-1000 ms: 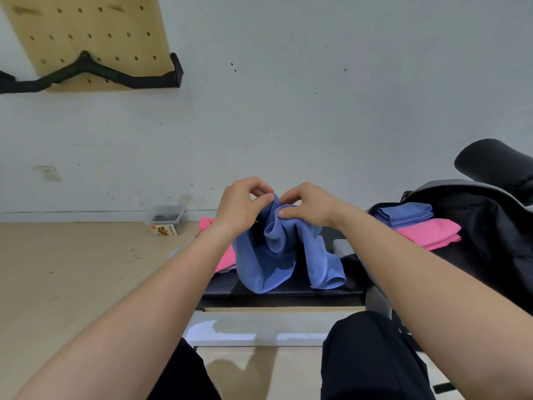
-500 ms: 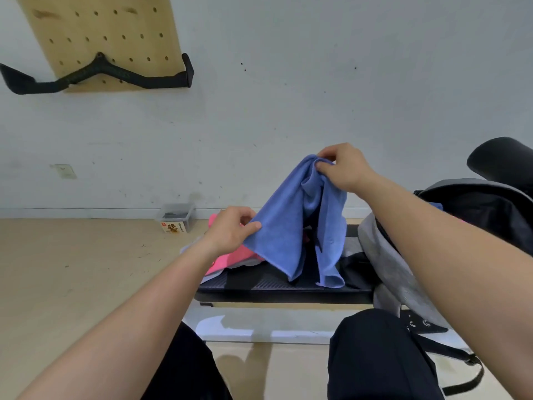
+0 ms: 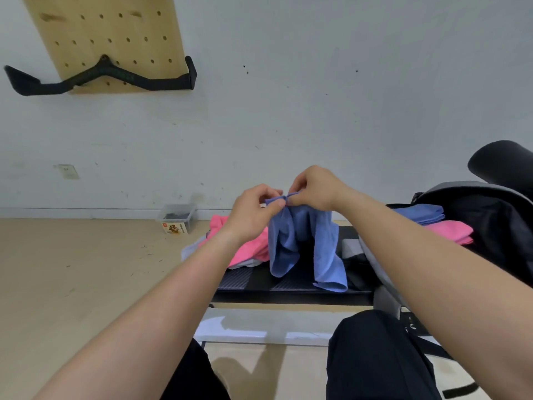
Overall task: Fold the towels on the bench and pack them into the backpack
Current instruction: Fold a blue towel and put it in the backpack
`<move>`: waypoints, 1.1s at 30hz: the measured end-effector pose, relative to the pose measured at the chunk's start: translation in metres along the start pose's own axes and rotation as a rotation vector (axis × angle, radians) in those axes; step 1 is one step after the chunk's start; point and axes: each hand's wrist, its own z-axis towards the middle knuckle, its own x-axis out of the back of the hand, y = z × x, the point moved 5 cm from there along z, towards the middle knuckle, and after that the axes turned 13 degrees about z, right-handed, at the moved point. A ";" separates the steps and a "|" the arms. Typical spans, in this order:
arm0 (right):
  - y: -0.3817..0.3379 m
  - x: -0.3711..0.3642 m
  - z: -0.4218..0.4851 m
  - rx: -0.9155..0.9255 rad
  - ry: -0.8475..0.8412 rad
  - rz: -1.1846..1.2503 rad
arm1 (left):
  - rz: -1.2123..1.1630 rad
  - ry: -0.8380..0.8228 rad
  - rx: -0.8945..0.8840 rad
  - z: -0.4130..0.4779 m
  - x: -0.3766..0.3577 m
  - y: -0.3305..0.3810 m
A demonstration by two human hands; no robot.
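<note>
Left hand [image 3: 253, 210] and right hand [image 3: 313, 187] pinch the soft blue towel [image 3: 305, 243], draped in limp folds. Pink towel [image 3: 248, 246] lies crumpled beneath the left hand; open backpack [image 3: 496, 226] right of the right hand.

Both arms stretch forward — left hand [image 3: 253, 210] and right hand [image 3: 315, 186] close together, each pinching the blue towel [image 3: 326, 241]

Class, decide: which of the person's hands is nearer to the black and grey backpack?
Right. The right hand pinches the top edge of the blue cloth towel, left of the black and grey backpack; the left hand pinches the same edge farther to the left.
</note>
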 end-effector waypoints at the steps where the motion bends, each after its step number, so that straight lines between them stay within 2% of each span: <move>1: 0.000 0.000 0.000 -0.015 0.018 0.001 | -0.030 -0.029 0.019 -0.001 -0.008 -0.001; 6: 0.014 0.007 -0.010 -0.039 -0.028 0.103 | 0.068 0.025 0.117 -0.002 -0.022 -0.010; 10: 0.043 0.017 -0.027 -0.063 -0.090 0.034 | 0.032 0.131 0.159 0.006 0.001 -0.017; 14: 0.064 0.021 -0.039 -0.084 -0.034 0.135 | -0.042 -0.027 0.116 0.008 0.002 -0.015; 17: 0.047 0.012 -0.037 -0.041 -0.003 0.228 | 0.011 -0.144 0.029 0.003 -0.024 -0.005; 20: 0.031 0.000 -0.031 0.027 -0.038 0.257 | 0.102 -0.194 -0.043 0.000 -0.045 0.004; 28: 0.063 0.005 -0.041 -0.088 -0.069 0.264 | 0.244 -0.004 0.046 0.004 -0.009 -0.006; 33: 0.086 0.011 -0.047 -0.162 -0.021 0.205 | 0.285 0.068 0.099 0.007 0.016 -0.017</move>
